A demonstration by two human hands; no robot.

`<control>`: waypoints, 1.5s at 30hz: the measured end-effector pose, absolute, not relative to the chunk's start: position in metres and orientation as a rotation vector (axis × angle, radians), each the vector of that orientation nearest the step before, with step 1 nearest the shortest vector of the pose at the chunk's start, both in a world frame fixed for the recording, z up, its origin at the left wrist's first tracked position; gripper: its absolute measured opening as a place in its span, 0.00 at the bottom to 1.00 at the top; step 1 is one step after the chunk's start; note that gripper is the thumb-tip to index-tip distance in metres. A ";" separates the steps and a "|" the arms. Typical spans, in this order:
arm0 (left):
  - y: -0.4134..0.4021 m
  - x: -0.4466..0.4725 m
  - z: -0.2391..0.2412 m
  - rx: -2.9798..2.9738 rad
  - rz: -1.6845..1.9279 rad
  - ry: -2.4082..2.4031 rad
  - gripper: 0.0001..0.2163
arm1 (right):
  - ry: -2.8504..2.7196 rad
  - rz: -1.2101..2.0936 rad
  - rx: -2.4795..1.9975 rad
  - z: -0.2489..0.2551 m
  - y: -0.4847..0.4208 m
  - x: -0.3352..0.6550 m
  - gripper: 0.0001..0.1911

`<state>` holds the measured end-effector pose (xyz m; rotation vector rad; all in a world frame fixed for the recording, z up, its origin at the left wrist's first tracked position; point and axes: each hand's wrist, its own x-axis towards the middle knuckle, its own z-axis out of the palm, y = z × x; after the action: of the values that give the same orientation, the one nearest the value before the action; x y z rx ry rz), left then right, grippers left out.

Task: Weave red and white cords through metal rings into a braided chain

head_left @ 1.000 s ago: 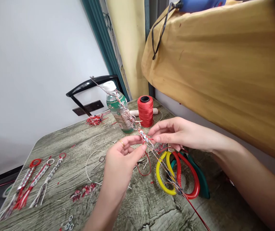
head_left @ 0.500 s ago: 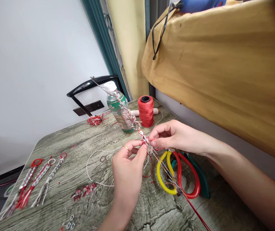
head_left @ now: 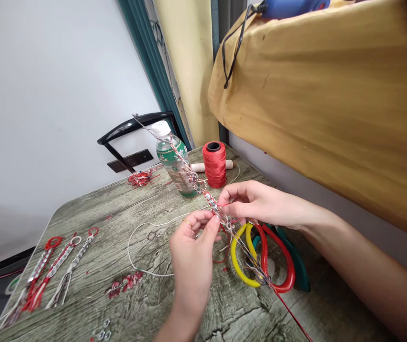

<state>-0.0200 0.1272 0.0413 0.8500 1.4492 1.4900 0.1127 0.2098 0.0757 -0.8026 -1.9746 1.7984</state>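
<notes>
A cord braid (head_left: 212,202) set with small silver metal pieces slants across the middle, its cords stretched taut from near the bottle toward me. My left hand (head_left: 192,251) is closed, thumb and forefinger pinching at the braid's left side. On the other side my right hand (head_left: 256,202) is closed too, its fingertips pinching a thin red cord against the braid. Which strands lie between the left fingertips is hidden. Loose grey and red cords (head_left: 241,240) run on over a tool with yellow and red loop handles (head_left: 290,268), and a red cord hangs beneath my hands.
A capped bottle (head_left: 175,164) stands behind the braid, beside a red thread spool (head_left: 214,166). A white roll (head_left: 198,167) lies behind. Three braided pieces with rings (head_left: 77,259) lie at left. Several hex nuts (head_left: 105,330) and red-white scraps (head_left: 125,283) are nearer me.
My left hand has shifted slightly right, close under the braid. The right fingertips stay beside the braid, still on the red cord. The view has moved a little.
</notes>
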 end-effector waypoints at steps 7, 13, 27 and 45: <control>0.126 -0.019 0.042 0.831 1.457 1.453 0.05 | -1.972 1.824 -0.739 0.072 0.213 0.115 0.11; 0.125 -0.016 0.043 0.852 1.445 1.445 0.05 | -2.008 1.827 -0.717 0.075 0.213 0.117 0.09; 0.124 -0.020 0.048 0.765 1.489 1.433 0.05 | -1.970 1.826 -0.871 0.079 0.216 0.122 0.11; 0.117 -0.047 0.058 1.010 1.313 1.596 0.04 | -2.270 1.423 -0.945 0.081 0.223 0.141 0.17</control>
<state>-0.0474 0.1169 0.0579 1.0103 1.5955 1.3134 0.1407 0.2227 0.0811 -0.9448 -2.2699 1.4227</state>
